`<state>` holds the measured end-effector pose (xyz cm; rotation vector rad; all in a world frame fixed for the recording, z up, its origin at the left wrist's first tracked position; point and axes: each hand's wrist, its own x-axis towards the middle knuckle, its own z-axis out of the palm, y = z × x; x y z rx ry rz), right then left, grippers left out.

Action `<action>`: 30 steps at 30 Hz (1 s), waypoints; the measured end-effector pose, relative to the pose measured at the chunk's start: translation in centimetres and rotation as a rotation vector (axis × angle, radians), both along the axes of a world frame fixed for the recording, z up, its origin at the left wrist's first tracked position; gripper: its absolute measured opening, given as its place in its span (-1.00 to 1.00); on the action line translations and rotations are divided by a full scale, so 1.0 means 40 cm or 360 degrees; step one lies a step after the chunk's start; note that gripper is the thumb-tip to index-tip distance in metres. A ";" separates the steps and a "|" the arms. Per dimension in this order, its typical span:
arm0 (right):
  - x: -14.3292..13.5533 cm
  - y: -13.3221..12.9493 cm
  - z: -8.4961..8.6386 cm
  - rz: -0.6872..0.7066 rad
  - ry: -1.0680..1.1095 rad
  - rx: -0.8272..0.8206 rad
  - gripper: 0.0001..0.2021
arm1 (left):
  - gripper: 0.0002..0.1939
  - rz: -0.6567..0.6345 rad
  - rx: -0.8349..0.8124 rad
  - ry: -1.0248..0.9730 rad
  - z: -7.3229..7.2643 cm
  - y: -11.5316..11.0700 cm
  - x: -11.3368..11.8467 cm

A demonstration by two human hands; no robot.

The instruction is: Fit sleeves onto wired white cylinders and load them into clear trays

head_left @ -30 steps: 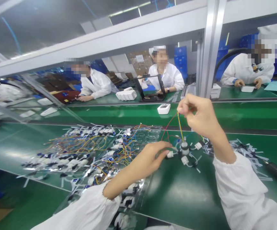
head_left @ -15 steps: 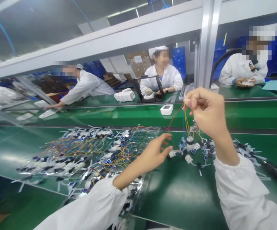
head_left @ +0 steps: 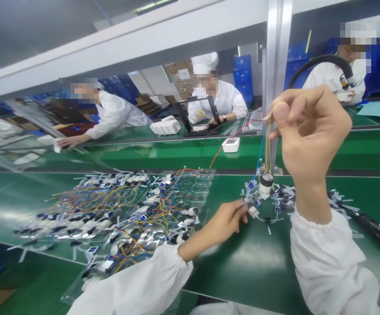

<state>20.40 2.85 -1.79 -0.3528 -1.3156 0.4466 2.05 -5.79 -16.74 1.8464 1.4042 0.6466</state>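
My right hand is raised, thumb and fingers pinched on red, blue and yellow wires. Below it the wires run down to a small white and black cylindrical motor-like part, which stands among thin pale tubes and small blue-labelled pieces. My left hand is low at the left of this cluster, fingers closed at the tubes' edge. What its fingertips hold is hidden. Just right of those fingertips a small white part lies on the green table.
Rows of similar wired parts lie on clear plastic trays at left. More tube pieces are heaped at right, near a dark pen-like tool. A white device sits on the green ledge. Several co-workers sit beyond the metal post.
My right hand has lifted the wires higher, drawing them straighter. My left hand has moved right and down to the cluster, its spread fingers now closed there. The camera view has shifted slightly.
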 end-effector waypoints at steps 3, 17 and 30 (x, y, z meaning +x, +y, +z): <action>0.025 0.019 0.009 -0.0119 0.0174 0.0107 -0.69 | -0.57 -0.0001 -0.0041 -0.0020 -0.015 -0.009 -0.018; 0.098 0.024 0.021 -0.0003 -0.0051 0.0016 -0.73 | -0.29 0.0128 0.0295 0.0427 0.146 -0.049 -0.012; -0.099 -0.037 -0.043 0.0743 -0.0315 -0.0365 -0.66 | -0.65 0.0589 0.0698 -0.0713 0.421 0.001 0.037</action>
